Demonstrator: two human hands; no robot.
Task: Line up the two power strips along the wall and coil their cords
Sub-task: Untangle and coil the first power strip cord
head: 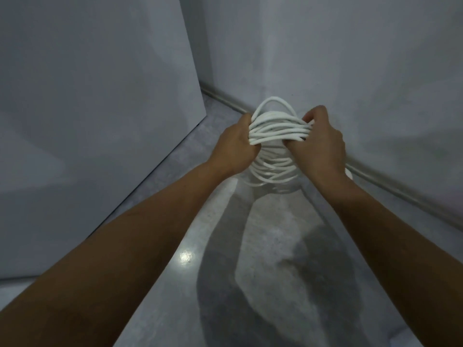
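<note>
Cord coil [278, 132], white, many loops, is held up off the floor [263, 246] between both hands, close to the baseboard [225, 98] where the wall [325, 58] meets the floor.

The left hand [234, 149] is closed round the strands on the left side of the bundle, fingers wrapped in from behind and knuckles toward the person. The right hand [318, 146] is closed round the same strands on the right side, fingertips tucked into the loops. Both grip it and neither is loose.

The upper strands run straight across from one hand to the other. One loop arches above and beyond the hands, toward the wall. More loops sag below and between the wrists.

Handling judgement: it looks light and flexible, but springy. Round plastic jacket, probably a bit slick, so loops will likely fan out if either grip eases. Not fragile. Best hold is where the strands bunch tightest, one hand on each side as now. Pinching a single loop would let the others slide.

A small white piece [350, 174] shows just behind the right wrist, against the baseboard. Could be a power strip end or a plug, can't tell. No strip body is plainly visible, and anything under the coil is hidden by the loops.

A pale panel [100, 121] stands well off to the left of the left hand.
</note>
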